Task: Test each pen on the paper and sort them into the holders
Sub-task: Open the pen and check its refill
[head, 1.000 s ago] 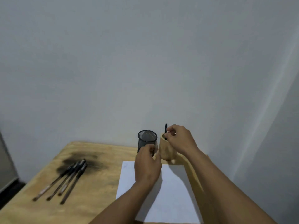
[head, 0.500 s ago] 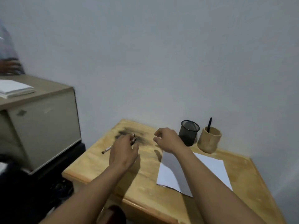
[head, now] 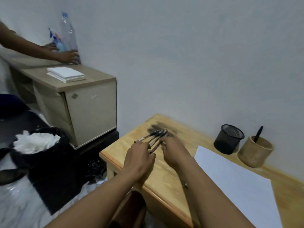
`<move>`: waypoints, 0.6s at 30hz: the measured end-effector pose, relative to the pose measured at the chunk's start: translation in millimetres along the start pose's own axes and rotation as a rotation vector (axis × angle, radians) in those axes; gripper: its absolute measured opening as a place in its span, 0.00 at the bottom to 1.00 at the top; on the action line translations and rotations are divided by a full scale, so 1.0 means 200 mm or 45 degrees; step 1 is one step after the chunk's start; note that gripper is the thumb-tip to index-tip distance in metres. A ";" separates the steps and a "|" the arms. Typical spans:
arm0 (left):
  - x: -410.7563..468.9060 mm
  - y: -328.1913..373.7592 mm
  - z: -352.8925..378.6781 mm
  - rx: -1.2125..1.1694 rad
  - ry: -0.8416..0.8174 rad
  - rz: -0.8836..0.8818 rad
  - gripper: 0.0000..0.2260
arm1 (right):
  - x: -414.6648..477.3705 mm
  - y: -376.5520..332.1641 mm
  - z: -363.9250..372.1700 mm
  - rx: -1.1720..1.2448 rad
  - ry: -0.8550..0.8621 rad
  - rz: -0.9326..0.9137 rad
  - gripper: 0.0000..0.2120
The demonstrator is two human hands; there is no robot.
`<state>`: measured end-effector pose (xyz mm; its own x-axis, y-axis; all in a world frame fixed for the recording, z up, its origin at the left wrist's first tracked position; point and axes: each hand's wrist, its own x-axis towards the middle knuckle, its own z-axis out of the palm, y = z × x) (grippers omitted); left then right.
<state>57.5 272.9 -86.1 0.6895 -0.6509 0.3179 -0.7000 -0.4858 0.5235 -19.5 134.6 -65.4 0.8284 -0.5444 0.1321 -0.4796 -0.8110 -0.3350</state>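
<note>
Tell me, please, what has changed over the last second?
The right hand let go of the pen now standing in the wooden holder; both it and the left hand moved left to the loose pens, grip unclear. The mesh holder and paper stayed put.

Left hand point(head: 139, 156), right hand point(head: 175, 152) at pens point(head: 155, 136)

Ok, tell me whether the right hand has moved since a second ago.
Yes: the right hand left the round wooden holder and is now leftward of it, at the loose black pens.
</note>
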 end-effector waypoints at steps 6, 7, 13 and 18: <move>-0.03 0.01 0.03 0.082 -0.023 0.041 0.09 | 0.00 0.06 0.01 -0.031 0.018 -0.026 0.09; -0.03 0.02 0.03 0.070 -0.032 0.041 0.08 | 0.00 0.07 0.01 -0.026 0.022 -0.021 0.08; -0.01 0.03 0.02 -0.028 0.025 0.133 0.08 | -0.05 0.11 0.00 -0.070 0.103 0.009 0.09; 0.08 0.14 -0.03 -0.233 0.126 0.216 0.07 | -0.11 0.13 -0.10 -0.053 0.217 0.080 0.07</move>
<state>51.2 253.0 -61.2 0.5862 -0.6496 0.4841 -0.7679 -0.2551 0.5875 -56.6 120.3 -58.0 0.7370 -0.6199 0.2693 -0.5434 -0.7804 -0.3092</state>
